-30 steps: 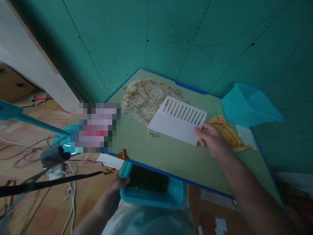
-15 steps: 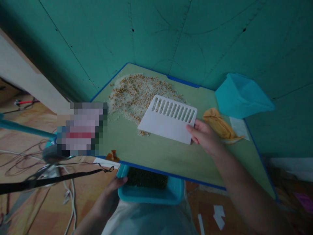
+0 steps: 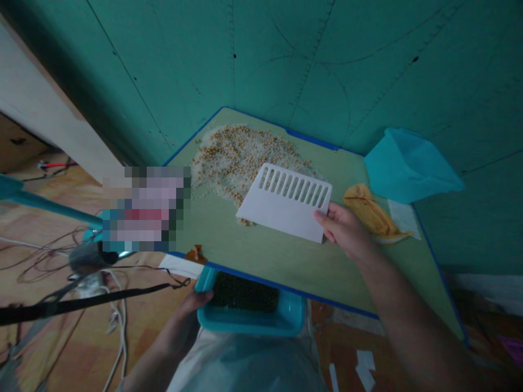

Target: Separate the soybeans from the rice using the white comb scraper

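My right hand point(image 3: 343, 226) grips the lower right corner of a flat white plastic scraper point(image 3: 281, 215), which has a row of slots along its far side. Its left part overlaps the near edge of a spread heap of white grains and tan, bean-like round pieces point(image 3: 241, 158) on the pale green tabletop point(image 3: 261, 256). A few pieces show just below the scraper's left corner. Under the table's front edge, my left hand point(image 3: 198, 305) holds a turquoise plastic tub point(image 3: 253, 324) by its left rim. Small dark green grains point(image 3: 245, 294) lie in the tub.
A turquoise open container point(image 3: 408, 166) stands at the table's right rear, beside a crumpled yellow-brown cloth point(image 3: 373, 212). A pixelated item point(image 3: 147, 209) lies at the left edge. Cables point(image 3: 122, 332) and a black strap point(image 3: 102, 299) are at lower left. A green wall point(image 3: 286, 60) borders the back.
The whole view has shifted slightly, so most things appear a little farther right. Both hands keep their holds, and the scraper stays at the heap's near edge.
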### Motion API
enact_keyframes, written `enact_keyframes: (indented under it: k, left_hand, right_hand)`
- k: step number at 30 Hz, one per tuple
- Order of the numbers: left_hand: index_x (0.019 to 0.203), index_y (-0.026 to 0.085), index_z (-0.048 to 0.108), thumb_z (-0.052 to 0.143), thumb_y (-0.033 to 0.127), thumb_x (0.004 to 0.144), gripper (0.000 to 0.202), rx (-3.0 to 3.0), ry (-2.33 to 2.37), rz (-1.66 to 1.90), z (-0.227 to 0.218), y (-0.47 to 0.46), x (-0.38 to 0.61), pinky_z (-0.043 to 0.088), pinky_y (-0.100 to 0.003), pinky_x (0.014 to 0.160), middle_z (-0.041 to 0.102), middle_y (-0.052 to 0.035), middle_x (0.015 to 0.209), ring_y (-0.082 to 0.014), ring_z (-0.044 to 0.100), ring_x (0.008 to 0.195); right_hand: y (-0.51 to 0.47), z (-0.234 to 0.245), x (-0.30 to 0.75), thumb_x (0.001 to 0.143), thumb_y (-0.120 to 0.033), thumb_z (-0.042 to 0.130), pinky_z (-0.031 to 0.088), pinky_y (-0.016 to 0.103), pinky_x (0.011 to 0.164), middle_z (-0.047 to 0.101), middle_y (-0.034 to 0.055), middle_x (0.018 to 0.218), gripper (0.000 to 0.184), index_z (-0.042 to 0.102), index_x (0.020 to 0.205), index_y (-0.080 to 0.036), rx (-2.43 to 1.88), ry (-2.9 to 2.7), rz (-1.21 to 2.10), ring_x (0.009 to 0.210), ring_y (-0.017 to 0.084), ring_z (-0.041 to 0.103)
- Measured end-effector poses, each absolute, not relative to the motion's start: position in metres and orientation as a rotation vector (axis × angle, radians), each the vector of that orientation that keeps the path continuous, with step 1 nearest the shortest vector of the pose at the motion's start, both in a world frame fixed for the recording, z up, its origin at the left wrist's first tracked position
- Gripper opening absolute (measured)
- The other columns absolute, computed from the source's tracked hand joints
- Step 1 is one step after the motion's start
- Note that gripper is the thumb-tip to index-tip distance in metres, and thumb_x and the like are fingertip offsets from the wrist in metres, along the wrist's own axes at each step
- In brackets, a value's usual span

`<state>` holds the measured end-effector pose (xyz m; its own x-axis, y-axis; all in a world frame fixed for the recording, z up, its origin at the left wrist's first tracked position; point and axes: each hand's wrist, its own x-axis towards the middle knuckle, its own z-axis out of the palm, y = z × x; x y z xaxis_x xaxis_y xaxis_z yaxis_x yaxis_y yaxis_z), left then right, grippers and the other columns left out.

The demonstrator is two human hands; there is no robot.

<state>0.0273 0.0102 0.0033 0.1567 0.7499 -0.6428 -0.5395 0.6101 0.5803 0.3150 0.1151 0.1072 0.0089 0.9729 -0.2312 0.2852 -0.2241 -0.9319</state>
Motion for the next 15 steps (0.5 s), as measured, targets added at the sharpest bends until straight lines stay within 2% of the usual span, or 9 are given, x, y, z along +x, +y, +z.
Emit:
enact_keyframes:
  k: [3, 8, 15]
  left_hand:
    - [0.072, 0.020, 0.071, 0.068, 0.021, 0.047, 0.026, 0.267, 1.063, 0.951, 0.003, 0.012, 0.029, 0.044, -0.045, 0.083, 0.074, -0.0065, 0.082, -0.0390, 0.055, 0.100]
    - [0.095, 0.025, 0.068, 0.065, 0.027, 0.058, 0.038, 0.249, 1.022, 0.926, 0.026, 0.008, 0.034, 0.044, -0.036, 0.085, 0.073, -0.0007, 0.090, -0.0308, 0.056, 0.101]
    - [0.096, 0.027, 0.068, 0.065, 0.026, 0.060, 0.035, 0.245, 1.005, 0.936, 0.032, 0.008, 0.035, 0.043, -0.031, 0.086, 0.073, 0.0024, 0.091, -0.0284, 0.057, 0.100]
  right_hand:
    - [0.114, 0.109, 0.313, 0.067, -0.037, 0.056, 0.013, 0.020, 0.034, 0.042, -0.0076, 0.051, 0.021, 0.047, 0.072, -0.018, -1.594, -1.311, 1.248, 0.034, 0.003, 0.025]
    - [0.114, 0.113, 0.311, 0.067, -0.035, 0.057, 0.014, 0.020, 0.035, 0.040, -0.0082, 0.050, 0.020, 0.048, 0.072, -0.018, -1.589, -1.306, 1.267, 0.034, 0.003, 0.024]
    - [0.113, 0.111, 0.313, 0.068, -0.032, 0.057, 0.016, 0.020, 0.035, 0.041, -0.0086, 0.052, 0.017, 0.049, 0.074, -0.018, -1.551, -1.315, 1.316, 0.034, 0.003, 0.023]
